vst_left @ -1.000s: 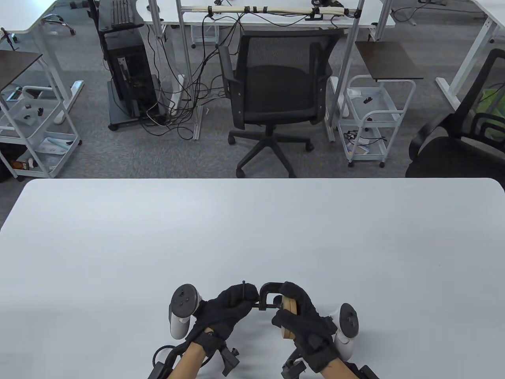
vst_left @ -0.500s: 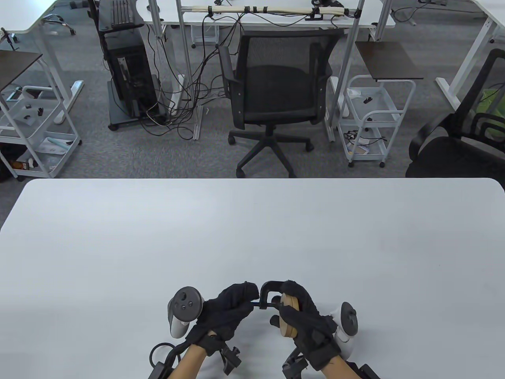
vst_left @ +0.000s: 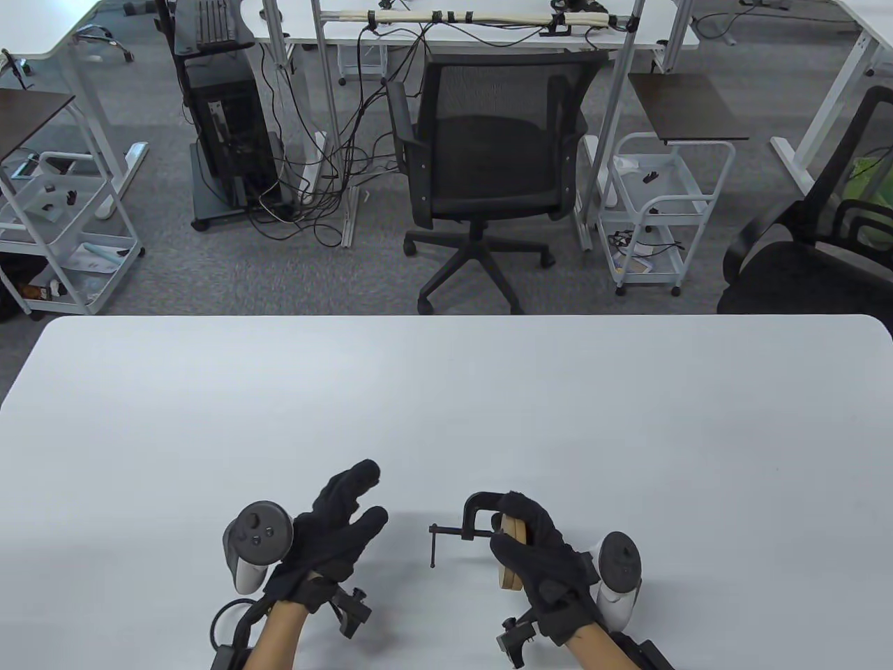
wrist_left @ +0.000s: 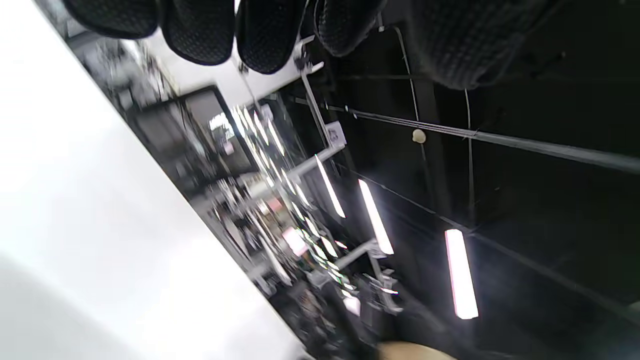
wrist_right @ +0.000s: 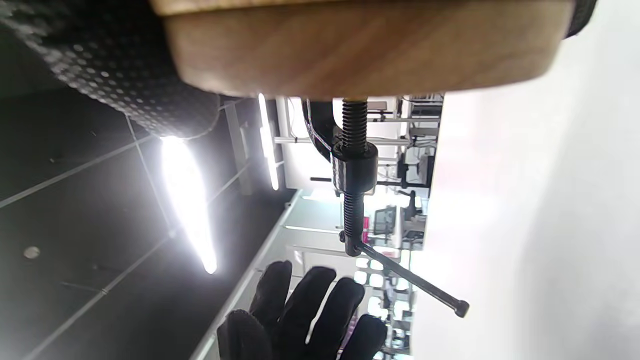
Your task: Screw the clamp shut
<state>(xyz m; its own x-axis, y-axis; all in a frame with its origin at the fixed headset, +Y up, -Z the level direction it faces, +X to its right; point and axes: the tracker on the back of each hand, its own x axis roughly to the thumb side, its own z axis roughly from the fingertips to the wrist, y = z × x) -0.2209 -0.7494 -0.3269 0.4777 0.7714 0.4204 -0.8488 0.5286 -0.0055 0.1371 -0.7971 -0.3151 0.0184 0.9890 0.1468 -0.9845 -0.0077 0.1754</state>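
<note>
Table [vst_left: 446, 391]: right hand [vst_left: 551, 565] grips clamp [vst_left: 469, 525], seemingly shut.

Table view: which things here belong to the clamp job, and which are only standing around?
Part of the job:
- clamp, screw against the wooden block
- right hand, holding block and clamp
- left hand, fingers spread, off the handle

Just around:
- table
- office chair
- white cart
</note>
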